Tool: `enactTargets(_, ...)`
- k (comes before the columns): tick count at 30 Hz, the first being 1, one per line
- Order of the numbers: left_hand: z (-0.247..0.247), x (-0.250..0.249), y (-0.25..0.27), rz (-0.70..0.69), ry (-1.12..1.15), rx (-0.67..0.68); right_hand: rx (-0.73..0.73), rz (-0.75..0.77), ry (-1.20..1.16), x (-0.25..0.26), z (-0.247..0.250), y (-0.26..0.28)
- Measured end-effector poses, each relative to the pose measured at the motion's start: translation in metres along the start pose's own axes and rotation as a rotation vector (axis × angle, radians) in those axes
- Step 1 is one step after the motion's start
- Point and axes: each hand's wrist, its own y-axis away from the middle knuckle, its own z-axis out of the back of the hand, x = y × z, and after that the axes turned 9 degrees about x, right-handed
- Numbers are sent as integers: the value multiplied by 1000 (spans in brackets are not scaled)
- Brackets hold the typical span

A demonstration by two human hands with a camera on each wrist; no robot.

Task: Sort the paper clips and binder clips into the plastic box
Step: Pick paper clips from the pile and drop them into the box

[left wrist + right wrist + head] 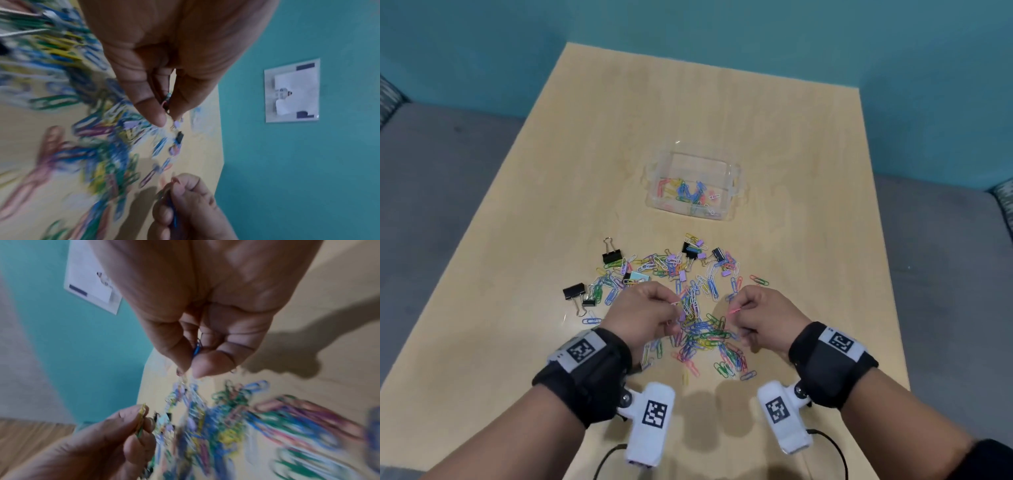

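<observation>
Two hands hover low over a wide wooden counter (722, 120), and the big spread of coloured paper clips (698, 329) lies scattered right beneath them, well short of the plastic box (732, 171) that sits farther out at mid-counter. That clear box already holds a small batch of paper clips (685, 192) on its floor, no binder clips that I can make out. Black binder clips (612, 255) dot the far and left edges of the pile, untouched, with small lilac ones mixed in. Now the left hand (643, 313), fingers curled, its grip narrow and pinching a few clips, yellow and green showing in the right wrist view. The right hand (767, 317) matches it, thumb and forefinger pinching a small bunch (197, 348) of blue clips, with a pink one (734, 311) poking out in the head view. Risk from here, I'd say: these clips hook into each other, so a lift could drag a tangled string off the heap and shed it on the way to the box. A thin pinch on slick wire could also slip, and a stray lilac binder clip may ride along.
</observation>
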Motion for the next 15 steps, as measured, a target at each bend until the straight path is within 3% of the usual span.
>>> enactTargets(8,27,-105,-55,-150,-136,-91,-125,162,3,100,19,-51)
enactTargets(15,8,-161,-111,-169,-327,-164,-294,113,87,155,16,-108)
